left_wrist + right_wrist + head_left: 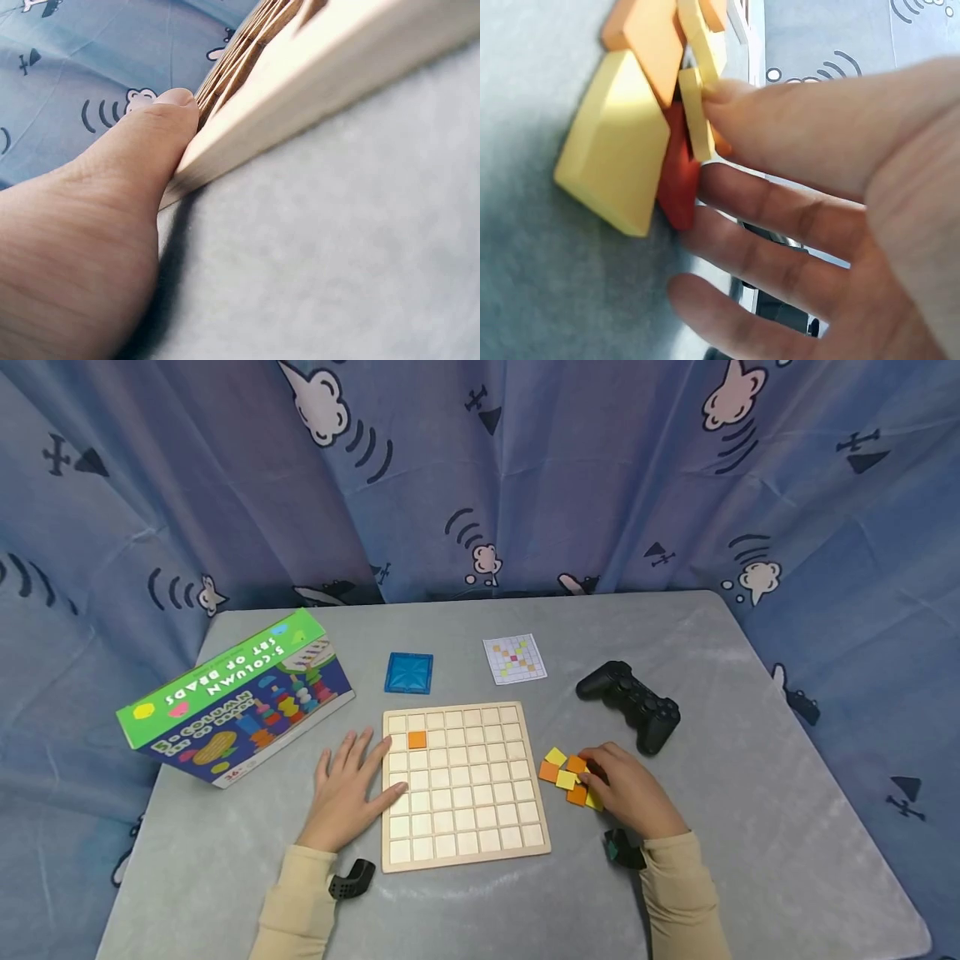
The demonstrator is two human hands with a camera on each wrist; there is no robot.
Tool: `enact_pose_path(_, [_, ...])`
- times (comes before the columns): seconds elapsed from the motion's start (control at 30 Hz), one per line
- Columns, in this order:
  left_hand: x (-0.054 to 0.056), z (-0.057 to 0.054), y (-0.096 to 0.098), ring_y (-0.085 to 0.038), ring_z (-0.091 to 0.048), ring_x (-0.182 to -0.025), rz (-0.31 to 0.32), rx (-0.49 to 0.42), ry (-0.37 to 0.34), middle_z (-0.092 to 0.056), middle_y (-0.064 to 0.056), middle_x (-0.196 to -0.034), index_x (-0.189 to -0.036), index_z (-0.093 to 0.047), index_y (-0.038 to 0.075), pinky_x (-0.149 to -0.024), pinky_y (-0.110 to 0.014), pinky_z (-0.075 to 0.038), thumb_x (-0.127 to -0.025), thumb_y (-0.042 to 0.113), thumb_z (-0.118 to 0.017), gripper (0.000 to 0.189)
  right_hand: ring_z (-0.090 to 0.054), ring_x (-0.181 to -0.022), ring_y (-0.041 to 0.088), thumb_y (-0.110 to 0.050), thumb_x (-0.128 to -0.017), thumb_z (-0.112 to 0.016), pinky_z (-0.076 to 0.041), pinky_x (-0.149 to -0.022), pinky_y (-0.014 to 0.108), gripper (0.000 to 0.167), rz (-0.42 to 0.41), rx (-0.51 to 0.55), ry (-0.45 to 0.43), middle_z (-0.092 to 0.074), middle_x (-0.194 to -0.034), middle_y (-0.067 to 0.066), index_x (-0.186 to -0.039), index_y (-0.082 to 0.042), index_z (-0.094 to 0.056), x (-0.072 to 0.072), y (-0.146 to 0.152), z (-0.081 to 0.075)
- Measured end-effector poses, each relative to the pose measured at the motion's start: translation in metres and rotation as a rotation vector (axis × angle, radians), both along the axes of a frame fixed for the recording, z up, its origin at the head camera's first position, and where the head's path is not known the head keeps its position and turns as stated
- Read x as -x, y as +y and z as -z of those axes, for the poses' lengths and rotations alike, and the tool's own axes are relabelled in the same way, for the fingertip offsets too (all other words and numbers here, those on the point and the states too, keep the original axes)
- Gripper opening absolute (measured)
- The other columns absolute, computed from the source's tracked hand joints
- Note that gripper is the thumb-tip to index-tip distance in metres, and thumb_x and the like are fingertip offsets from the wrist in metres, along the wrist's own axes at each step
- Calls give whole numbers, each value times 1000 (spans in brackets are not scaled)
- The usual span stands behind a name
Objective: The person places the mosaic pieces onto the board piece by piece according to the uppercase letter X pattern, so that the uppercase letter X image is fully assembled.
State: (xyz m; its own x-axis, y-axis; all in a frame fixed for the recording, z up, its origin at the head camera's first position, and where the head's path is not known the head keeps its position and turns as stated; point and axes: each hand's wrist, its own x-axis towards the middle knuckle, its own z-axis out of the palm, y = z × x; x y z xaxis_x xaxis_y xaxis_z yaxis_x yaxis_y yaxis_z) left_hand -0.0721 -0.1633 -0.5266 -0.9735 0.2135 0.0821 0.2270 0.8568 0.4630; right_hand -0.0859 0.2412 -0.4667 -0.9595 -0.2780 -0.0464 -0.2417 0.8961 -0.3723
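Note:
A wooden grid board (467, 862) lies in the middle of the table, with one orange tile (417, 740) in an upper-left square. The left hand (347, 793) lies flat with spread fingers at its left side; the thumb (161, 124) touches the board's edge. To the right of the board is a small pile of orange and yellow tiles (549, 772). Over this pile the right hand (628, 789) pinches a tilted yellow tile (696, 116) between thumb and fingers. A red tile (679, 169) and a larger-looking yellow tile (615, 142) lie beside its fingertips.
Behind the board are a blue square tray (408, 673) and a printed pattern card (514, 659). A black game controller (628, 704) lies beyond the right hand. At the left stands a green and blue toy box (240, 702). A patterned curtain (480, 477) hangs behind the table.

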Motion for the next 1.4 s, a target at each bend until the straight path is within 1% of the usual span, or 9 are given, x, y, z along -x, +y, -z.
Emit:
enact_pose_path(0.17, [-1, 2, 1, -32, -10, -147, -1, 1, -13, -21, -8, -159, -151, -30, 26, -114, -60, 0, -87, 63, -54, 78, -60, -90, 22, -14, -89, -68, -52, -83, 44, 29, 3, -23, -4, -63, -102, 9, -114, -1, -65, 1, 0, 1])
enact_pose_path(0.37, [-1, 0, 1, -35, -13, -146, -2, -14, 14, -23, -11, -158, -151, -33, 24, -113, -62, -2, -87, 59, -58, 77, -59, -86, 19, -13, -91, -66, -53, -79, 42, 26, -19, -40, 6, -63, -102, 9, -113, -1, -64, 7, -1, -2])
enact_pose_path(0.5, [0, -1, 2, -34, -12, -146, 0, -11, 14, -23, -11, -158, -151, -32, 24, -113, -61, -2, -87, 59, -58, 77, -57, -82, 18, -13, -91, -66, -53, -76, 40, 27, -35, -55, 10, -63, -102, 9, -115, -1, -64, 12, -2, -6])
enact_pose_path(0.7, [0, -1, 2, -33, -11, -147, 3, -8, 6, -21, -9, -159, -151, -31, 25, -113, -61, -1, -87, 61, -57, 78, -57, -78, 16, -8, -91, -65, -51, -71, 35, 26, -118, -49, 82, -63, -100, 8, -115, 0, -63, 21, -7, -14])
enact_pose_path(0.9, [0, 0, 0, -33, -11, -147, 8, -10, 7, -21, -9, -159, -151, -31, 25, -113, -61, -1, -87, 61, -56, 78, -59, -84, 17, -8, -91, -64, -53, -74, 35, 27, -171, -61, 63, -63, -102, 8, -117, 0, -62, 35, -20, -23])
enact_pose_path(1.0, [0, 0, 0, -33, -11, -147, 8, -7, 4, -21, -9, -159, -151, -31, 25, -113, -61, -1, -87, 62, -56, 78, -61, -87, 19, -9, -91, -65, -54, -77, 36, 27, -195, -70, 70, -64, -103, 9, -116, 0, -62, 42, -30, -25])
enact_pose_path(1.13, [0, -1, 1, -34, -12, -146, 6, -16, 19, -23, -10, -158, -151, -33, 24, -113, -62, -2, -87, 60, -57, 77, -60, -84, 17, -10, -91, -65, -53, -75, 34, 26, -225, -84, 86, -65, -101, 8, -115, -2, -64, 51, -44, -28])
enact_pose_path(1.27, [0, -1, 1, -33, -11, -147, 6, -13, 6, -22, -9, -159, -151, -32, 24, -113, -61, -1, -87, 62, -55, 77, -57, -79, 15, -10, -90, -66, -52, -71, 32, 24, -270, -61, 96, -64, -97, 7, -113, -2, -65, 57, -57, -31])
enact_pose_path(1.4, [0, -1, 0, -33, -10, -147, 5, -4, -6, -21, -8, -159, -151, -31, 26, -114, -60, -1, -88, 64, -53, 77, -56, -78, 15, -11, -90, -67, -52, -71, 31, 22, -322, -32, 109, -64, -94, 6, -110, -2, -66, 62, -69, -27])
